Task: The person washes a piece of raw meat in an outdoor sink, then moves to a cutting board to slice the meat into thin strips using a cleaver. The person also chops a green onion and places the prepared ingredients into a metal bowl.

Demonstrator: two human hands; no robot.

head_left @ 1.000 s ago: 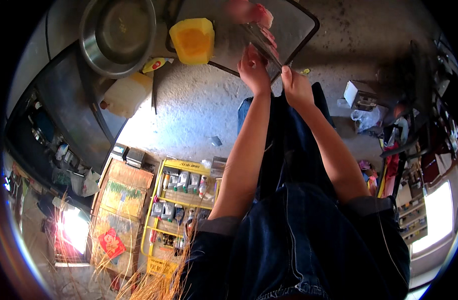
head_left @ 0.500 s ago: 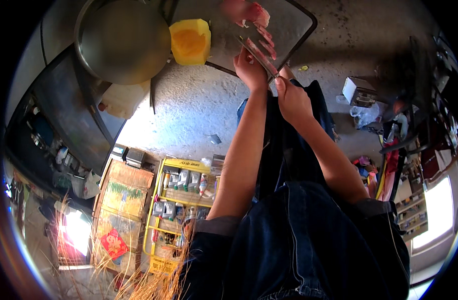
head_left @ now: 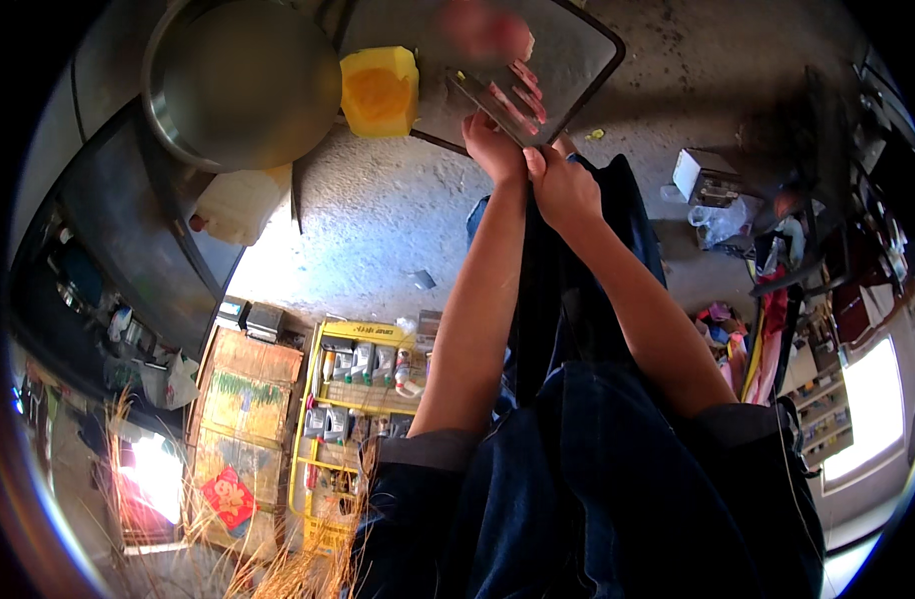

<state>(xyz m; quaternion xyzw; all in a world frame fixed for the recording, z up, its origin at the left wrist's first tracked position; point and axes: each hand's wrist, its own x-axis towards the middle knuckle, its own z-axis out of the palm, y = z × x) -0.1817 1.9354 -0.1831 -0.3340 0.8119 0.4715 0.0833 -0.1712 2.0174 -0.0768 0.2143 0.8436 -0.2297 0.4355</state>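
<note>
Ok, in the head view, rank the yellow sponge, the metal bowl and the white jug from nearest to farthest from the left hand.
1. Yellow sponge, just left of the left hand, on the dark tray's edge.
2. Metal bowl, farther left, past the sponge.
3. White jug, lower left, under the bowl's rim.

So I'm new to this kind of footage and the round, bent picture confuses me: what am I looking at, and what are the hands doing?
The camera sits on a person's head and looks down, so its wide lens bends the edges. The two bare forearms are the wearer's own. The left hand and right hand meet at the near edge of a dark tray, together holding a flat blade-like tool; its exact kind is unclear. On the tray lie a yellow block and blurred pinkish pieces. A metal bowl stands beside it.
</note>
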